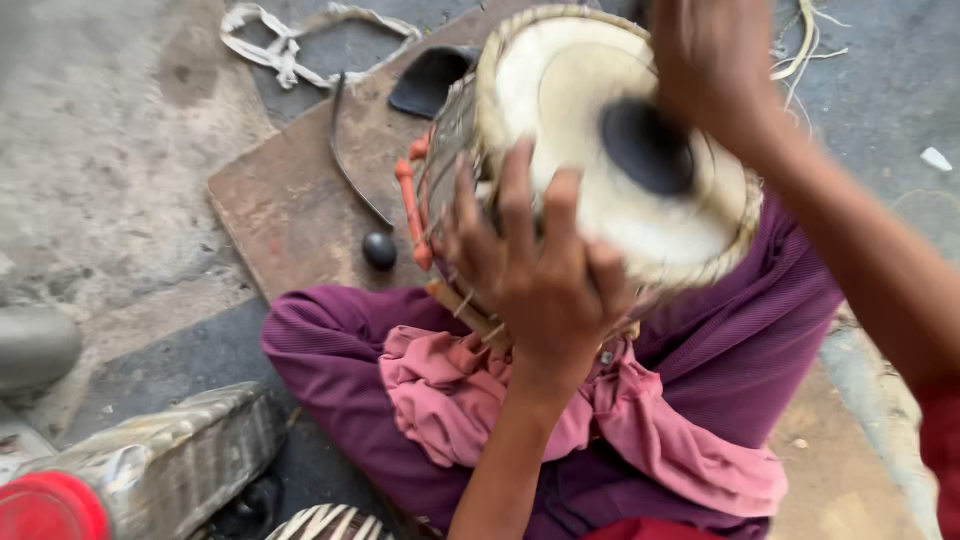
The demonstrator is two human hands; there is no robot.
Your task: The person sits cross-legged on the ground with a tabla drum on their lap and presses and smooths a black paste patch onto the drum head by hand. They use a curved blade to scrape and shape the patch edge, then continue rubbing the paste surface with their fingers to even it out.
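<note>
A hand drum [590,150] with a pale skin head and a black round patch rests tilted on my lap, over purple trousers [720,350] and a bunched pink cloth [440,390]. My left hand [530,270] grips its near rim and side with fingers spread over the lacing. My right hand [710,60] is blurred at the drum's far rim, touching the head near the black patch; whether it holds anything is unclear.
A flat brown board [290,200] lies on the concrete floor with a small black round stone [379,250], a curved dark metal tool [350,160] and a black piece [430,80]. White cloth strip [270,45] at back. Wrapped bundle [170,460] and red cap [45,510] lower left.
</note>
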